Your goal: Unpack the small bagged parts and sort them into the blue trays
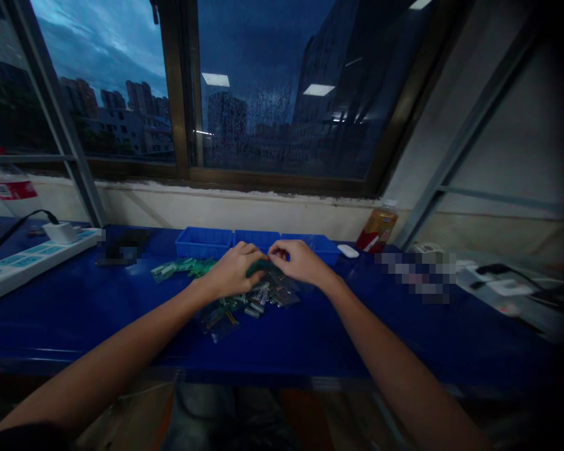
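Before the blue bins, the worktop carries shiny parts and a clear bag of slim golden pieces. My left hand and right hand curl above; whether gripping, I cannot tell.

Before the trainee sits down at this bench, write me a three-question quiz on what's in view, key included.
1. How many blue bins stand in the row beyond the hands?
2. True or false: the left hand is nearer than the right hand to the bright green pieces at the left side of the pile.
3. What stands near the wall, just right of the small white object?
A) a desk lamp
B) an amber bottle
C) a roll of tape

Key:
1. Three
2. True
3. B
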### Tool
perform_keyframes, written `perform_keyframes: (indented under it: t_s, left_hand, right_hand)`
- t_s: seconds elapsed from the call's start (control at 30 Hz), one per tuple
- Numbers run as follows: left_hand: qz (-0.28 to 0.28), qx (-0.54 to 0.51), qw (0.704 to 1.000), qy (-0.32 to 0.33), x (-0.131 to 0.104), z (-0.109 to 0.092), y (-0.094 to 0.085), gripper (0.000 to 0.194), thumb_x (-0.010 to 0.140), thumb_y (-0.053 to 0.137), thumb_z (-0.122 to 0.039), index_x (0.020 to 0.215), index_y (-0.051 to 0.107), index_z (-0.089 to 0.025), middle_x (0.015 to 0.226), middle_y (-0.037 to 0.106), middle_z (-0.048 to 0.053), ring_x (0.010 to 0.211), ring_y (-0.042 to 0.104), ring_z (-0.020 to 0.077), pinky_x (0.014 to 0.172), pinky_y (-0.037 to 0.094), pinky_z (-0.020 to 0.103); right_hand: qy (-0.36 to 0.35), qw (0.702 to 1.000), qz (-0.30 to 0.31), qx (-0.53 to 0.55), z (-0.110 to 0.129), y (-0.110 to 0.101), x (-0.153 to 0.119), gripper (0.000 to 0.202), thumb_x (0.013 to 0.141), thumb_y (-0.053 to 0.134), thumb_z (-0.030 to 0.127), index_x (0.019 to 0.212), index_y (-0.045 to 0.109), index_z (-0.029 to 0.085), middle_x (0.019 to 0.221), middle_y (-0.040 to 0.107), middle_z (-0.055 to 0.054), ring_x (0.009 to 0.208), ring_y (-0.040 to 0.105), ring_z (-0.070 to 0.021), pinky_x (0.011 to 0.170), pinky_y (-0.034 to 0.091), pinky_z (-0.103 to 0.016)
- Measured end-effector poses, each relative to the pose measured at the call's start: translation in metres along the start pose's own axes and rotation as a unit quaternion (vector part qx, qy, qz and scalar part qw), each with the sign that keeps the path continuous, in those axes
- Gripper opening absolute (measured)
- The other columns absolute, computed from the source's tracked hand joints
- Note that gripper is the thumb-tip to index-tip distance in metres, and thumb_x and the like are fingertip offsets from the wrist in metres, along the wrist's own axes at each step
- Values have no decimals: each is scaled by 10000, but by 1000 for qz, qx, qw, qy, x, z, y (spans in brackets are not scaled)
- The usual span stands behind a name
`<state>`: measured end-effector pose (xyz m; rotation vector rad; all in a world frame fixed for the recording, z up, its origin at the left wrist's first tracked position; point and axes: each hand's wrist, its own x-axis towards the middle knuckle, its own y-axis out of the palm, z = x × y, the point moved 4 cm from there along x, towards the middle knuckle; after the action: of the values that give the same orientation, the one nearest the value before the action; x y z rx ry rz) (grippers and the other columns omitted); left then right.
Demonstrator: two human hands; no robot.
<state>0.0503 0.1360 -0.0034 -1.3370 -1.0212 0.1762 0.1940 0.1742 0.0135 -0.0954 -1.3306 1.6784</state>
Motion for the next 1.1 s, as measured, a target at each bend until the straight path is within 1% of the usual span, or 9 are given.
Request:
perform_keyframes:
  t_s: [0.13,0.27,0.33,0.43,0.57,0.7,0.9,1.0,1.1]
  left_hand:
    - [61,30,998,3,-3,-5,9,242,748,555,-315,950,591,-186,1078,493,107,1068,387,285,837,383,446]
    - [74,0,997,-31,-4,0,18,151,740,578,-313,842,608,-205,1034,499,84,1080,374,286,834,374,454]
    - [42,-43,997,-47,-3,3,14,114,742,583,-299,801,602,-203,1015,513,72,1067,388,268,845,371,428]
    - [-48,-121,988,-78,1,8,2,104,771,549,-295,779,581,-197,954,542,53,994,443,222,868,359,384]
    - [-127,-258,942,-172,0,24,0,159,809,483,-339,799,527,-186,745,521,8,713,488,146,671,399,281]
    - [-158,-355,891,-236,-3,36,10,200,810,470,-376,809,477,-176,615,421,-43,548,396,95,522,327,216]
    - [-133,-429,856,-255,-3,33,7,278,816,449,-439,805,469,-162,558,414,-57,500,383,80,494,292,203]
    - [-113,-491,810,-300,-5,31,7,353,846,354,-489,875,485,-161,594,484,-39,478,416,82,500,321,216]
    - [-87,-561,764,-307,-6,28,12,349,787,507,-451,985,473,-166,638,509,-34,559,476,92,570,357,221]
  right_hand:
    - [-26,999,5,27,22,10,-3,149,766,452,190,762,600,178,646,603,3,559,501,-104,558,354,-232]
    - [7,997,-14,70,16,17,-2,140,775,478,244,759,600,179,633,595,7,541,490,-105,543,351,-234]
    - [36,991,-32,126,10,20,0,167,780,488,301,756,599,178,642,590,8,548,495,-107,542,361,-233]
    - [102,961,-58,250,0,24,2,276,803,452,406,753,588,171,604,544,19,536,486,-103,536,377,-229]
    - [157,917,-50,362,-4,29,2,312,775,481,462,762,582,167,559,488,32,521,467,-98,512,373,-218]
    - [166,907,-21,387,3,34,-1,230,702,586,379,762,581,157,607,522,24,533,469,-88,499,364,-202]
    - [179,949,-99,240,4,33,-8,168,762,529,316,771,591,161,464,430,55,425,430,-88,426,317,-202]
    - [140,964,-134,183,9,30,-14,138,784,510,260,837,605,176,662,610,-11,603,578,-129,577,443,-233]
    - [74,975,-131,164,20,28,-19,161,789,477,183,886,604,192,853,653,-50,791,612,-160,720,474,-266]
